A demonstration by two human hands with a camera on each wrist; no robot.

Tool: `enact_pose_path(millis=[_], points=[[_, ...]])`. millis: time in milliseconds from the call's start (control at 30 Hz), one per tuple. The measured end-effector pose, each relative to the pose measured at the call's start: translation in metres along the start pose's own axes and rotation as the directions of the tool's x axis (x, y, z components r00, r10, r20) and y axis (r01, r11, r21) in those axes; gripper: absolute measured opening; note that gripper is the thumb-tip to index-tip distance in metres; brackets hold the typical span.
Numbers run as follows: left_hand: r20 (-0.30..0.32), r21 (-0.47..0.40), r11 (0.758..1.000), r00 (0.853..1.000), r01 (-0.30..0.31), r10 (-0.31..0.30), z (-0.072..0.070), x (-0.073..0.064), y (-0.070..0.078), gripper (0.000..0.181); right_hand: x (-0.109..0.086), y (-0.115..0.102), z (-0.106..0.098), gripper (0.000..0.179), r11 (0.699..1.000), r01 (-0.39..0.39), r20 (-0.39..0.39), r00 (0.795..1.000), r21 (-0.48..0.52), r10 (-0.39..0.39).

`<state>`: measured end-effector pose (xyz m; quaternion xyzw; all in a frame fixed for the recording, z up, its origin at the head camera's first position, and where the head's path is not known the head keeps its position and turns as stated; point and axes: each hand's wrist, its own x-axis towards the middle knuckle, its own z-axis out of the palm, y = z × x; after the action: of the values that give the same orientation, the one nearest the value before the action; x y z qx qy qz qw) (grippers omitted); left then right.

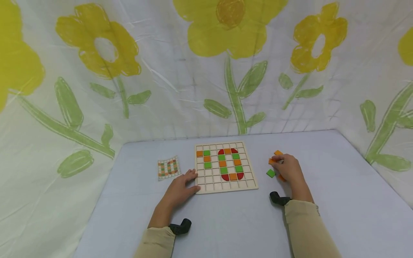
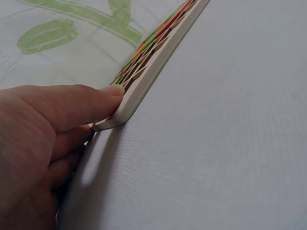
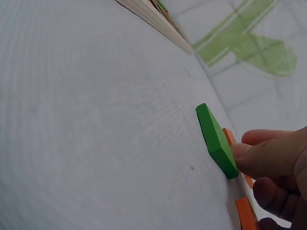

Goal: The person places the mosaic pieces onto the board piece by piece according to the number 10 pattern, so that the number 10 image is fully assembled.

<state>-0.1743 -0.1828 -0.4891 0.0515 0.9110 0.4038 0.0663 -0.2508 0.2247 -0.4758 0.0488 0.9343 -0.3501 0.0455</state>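
Note:
A square wooden grid board lies on the table, with orange and green square tiles and red rounded corner pieces set in it. At its left edge rests my left hand, the thumb lying on the near left corner and the other fingers along the side. To the right of the board, my right hand pinches an orange tile between thumb and fingertips. A loose green tile lies just nearer, beside the thumb in the right wrist view. Another orange tile is partly hidden under the hand.
A small pattern card with a coloured grid lies left of the board. One more orange tile lies beyond the right fingers. A white curtain printed with yellow flowers stands behind the pale table.

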Motion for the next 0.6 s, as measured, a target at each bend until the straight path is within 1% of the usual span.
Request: enact_pose_path(millis=[167,267,400,600], points=[[-0.003,0.0,1.0,1.0,-0.005,0.005,0.0003,-0.0005,-0.0006,0.054,0.0013,0.0022,-0.0004,0.036,1.0,0.027,0.015,1.0,0.002,-0.027],[-0.002,0.0,1.0,1.0,-0.006,0.006,0.0005,-0.0001,-0.0011,0.054,0.0013,0.0029,-0.0015,0.041,1.0,0.014,0.038,0.999,-0.002,-0.014],[0.0,0.005,1.0,1.0,-0.005,0.005,0.0006,0.0004,-0.002,0.054,0.0012,0.0041,-0.0024,0.043,0.999,0.001,0.056,0.998,-0.045,0.001],[0.002,0.002,1.0,1.0,0.005,-0.005,0.0003,-0.0002,-0.0007,0.055,0.0024,0.0055,-0.0006,0.041,0.996,0.044,0.039,0.998,-0.075,-0.041]])
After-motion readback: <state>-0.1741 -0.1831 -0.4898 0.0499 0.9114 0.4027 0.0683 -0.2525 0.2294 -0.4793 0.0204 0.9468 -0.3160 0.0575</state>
